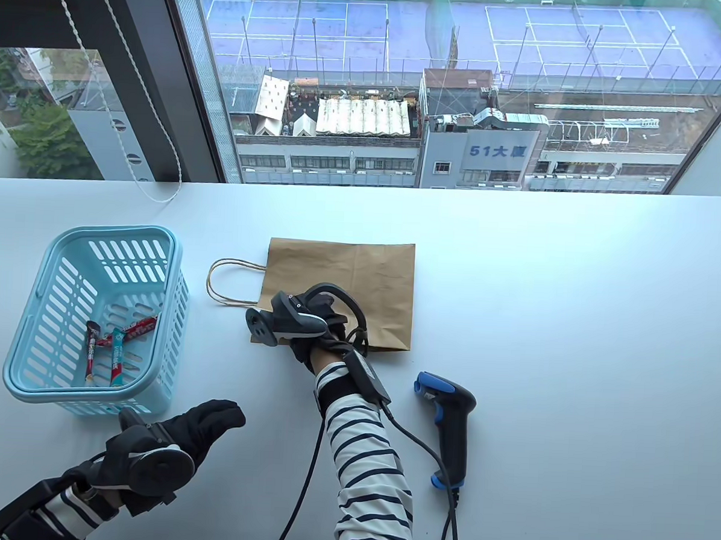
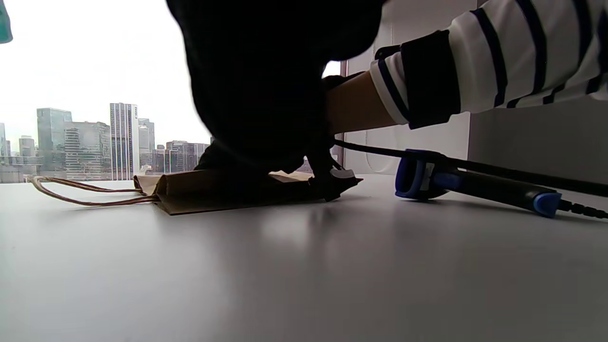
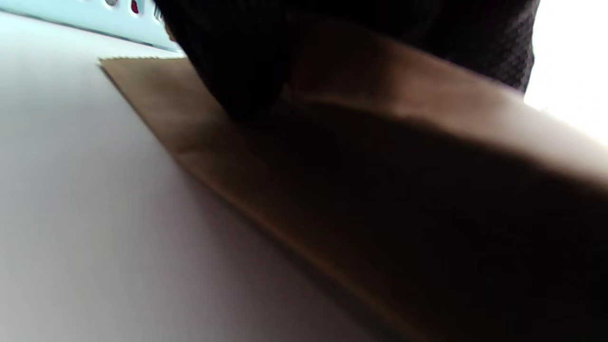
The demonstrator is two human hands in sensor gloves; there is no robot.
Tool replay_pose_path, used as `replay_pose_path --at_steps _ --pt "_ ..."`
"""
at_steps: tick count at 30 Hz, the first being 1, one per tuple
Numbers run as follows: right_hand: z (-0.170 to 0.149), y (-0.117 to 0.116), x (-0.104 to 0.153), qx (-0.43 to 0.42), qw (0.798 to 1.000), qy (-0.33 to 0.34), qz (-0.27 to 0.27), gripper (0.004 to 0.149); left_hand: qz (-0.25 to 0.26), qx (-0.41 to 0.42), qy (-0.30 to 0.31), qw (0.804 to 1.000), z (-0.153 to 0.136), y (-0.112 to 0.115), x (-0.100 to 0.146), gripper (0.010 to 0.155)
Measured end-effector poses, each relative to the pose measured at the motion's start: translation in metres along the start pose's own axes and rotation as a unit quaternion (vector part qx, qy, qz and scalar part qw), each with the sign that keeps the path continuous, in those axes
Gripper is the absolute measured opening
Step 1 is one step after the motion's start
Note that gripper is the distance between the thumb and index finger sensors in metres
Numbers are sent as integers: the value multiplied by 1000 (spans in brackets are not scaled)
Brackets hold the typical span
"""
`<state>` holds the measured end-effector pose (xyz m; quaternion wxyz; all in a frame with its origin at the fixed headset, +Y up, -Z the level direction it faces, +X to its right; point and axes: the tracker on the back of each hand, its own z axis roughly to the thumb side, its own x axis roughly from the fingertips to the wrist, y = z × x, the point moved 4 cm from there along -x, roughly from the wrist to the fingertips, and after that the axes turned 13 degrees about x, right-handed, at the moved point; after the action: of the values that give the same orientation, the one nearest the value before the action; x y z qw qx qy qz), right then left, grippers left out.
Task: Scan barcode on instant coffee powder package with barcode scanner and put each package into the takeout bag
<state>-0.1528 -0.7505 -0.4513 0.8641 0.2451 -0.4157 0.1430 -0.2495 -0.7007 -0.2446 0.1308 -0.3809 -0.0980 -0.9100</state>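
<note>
Still unscanned, the coffee packages [image 1: 115, 344] lay in the blue basket [image 1: 37, 325] at far left, nearer the empty, loose-fingered left hand [image 1: 198, 427], while the right hand [image 1: 318, 334] pressed the flat takeout bag [image 1: 360, 276], its grip hidden.

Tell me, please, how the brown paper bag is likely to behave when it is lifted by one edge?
The paper bag lies folded flat on the table, so it is probably light and would likely sag rather than stay stiff. Its thin twisted handles look floppy. Under the right hand, the upper layer seems to lift easily in the right wrist view.
</note>
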Motion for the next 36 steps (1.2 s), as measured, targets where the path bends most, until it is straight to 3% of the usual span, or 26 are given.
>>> replay_pose_path --at_steps 3,4,5,9,11,13,16,18,21,25,26,29,31,33,36 --pt "-20 26 13 -23 993 -69 -94 55 -8 23 -18 1000 -8 0 -1 54" --pt "-39 43 26 -49 981 -124 -139 56 -11 46 -29 998 -12 1 -1 52" --pt "-43 46 28 -54 978 -136 -146 57 -11 57 -33 998 -14 1 -1 53" --pt "-105 78 78 -215 911 -268 -228 62 -13 176 -98 979 -31 3 -2 55" --pt "-135 81 107 -334 851 -315 -256 58 -18 238 -142 961 -42 6 -2 59" --pt "-157 72 135 -497 761 -318 -271 50 -27 292 -175 940 -50 9 0 61" --pt "-167 50 159 -685 638 -263 -233 40 -33 356 -198 913 -57 12 1 65" --pt "-166 41 170 -749 588 -216 -216 37 -31 388 -207 898 -59 12 1 69" --pt "-167 32 188 -779 564 -141 -233 36 -20 445 -227 866 -62 11 4 73" --pt "-163 34 201 -814 505 -12 -287 36 -14 510 -221 831 -57 9 2 77" --pt "-163 35 203 -817 498 6 -292 36 -15 522 -220 824 -56 8 2 77" --pt "-165 43 206 -811 495 68 -304 36 -12 563 -213 799 -51 7 2 76" --pt "-166 46 209 -805 497 64 -319 36 -30 575 -211 790 -48 9 2 68" --pt "-167 49 210 -811 473 59 -340 36 -40 596 -204 776 -43 11 2 64" --pt "-168 54 211 -807 470 76 -350 36 -41 634 -196 747 -39 10 2 62"
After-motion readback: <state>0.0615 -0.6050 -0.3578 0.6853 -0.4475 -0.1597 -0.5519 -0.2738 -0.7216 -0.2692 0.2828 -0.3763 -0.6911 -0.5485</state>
